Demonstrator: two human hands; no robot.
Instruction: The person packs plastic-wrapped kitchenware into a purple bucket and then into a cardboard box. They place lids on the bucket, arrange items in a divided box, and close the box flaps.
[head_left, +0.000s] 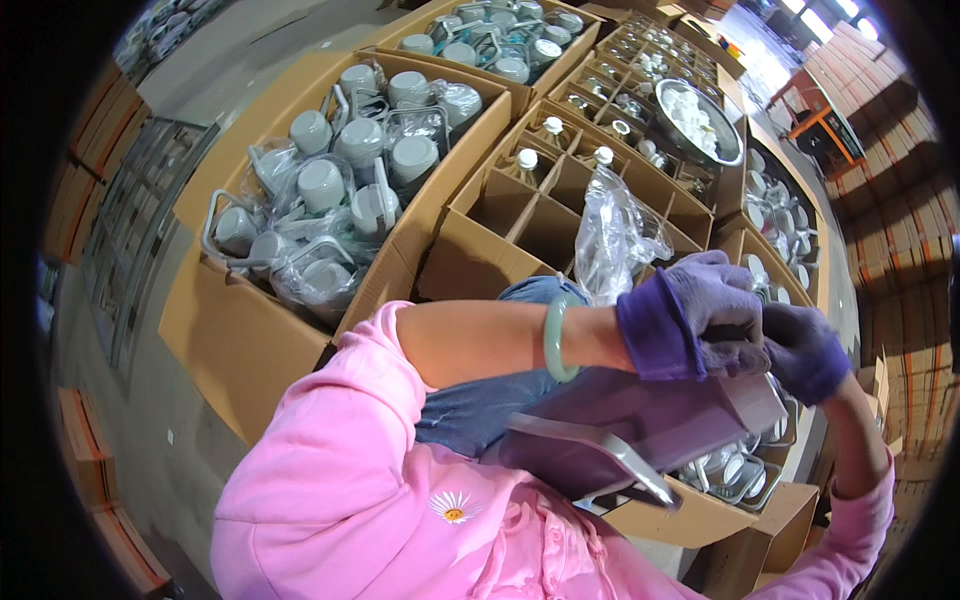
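Both hands wear grey-purple gloves with purple cuffs. My left hand, below a pale green bangle, has curled fingers that meet my right hand; anything between them is hidden. Just below them, a large smooth purple-grey container with a pale handle lies tilted across my lap. Left of my left hand is a crumpled clear plastic bag over a divided cardboard carton. Glass bottles with white caps stand in some compartments of that carton.
An open carton of grey-capped containers with handles, some in clear bags, stands at left. Another such carton is behind. A metal bowl of white pieces rests on divided cartons. Stacked cartons line the right; a metal rack is far left.
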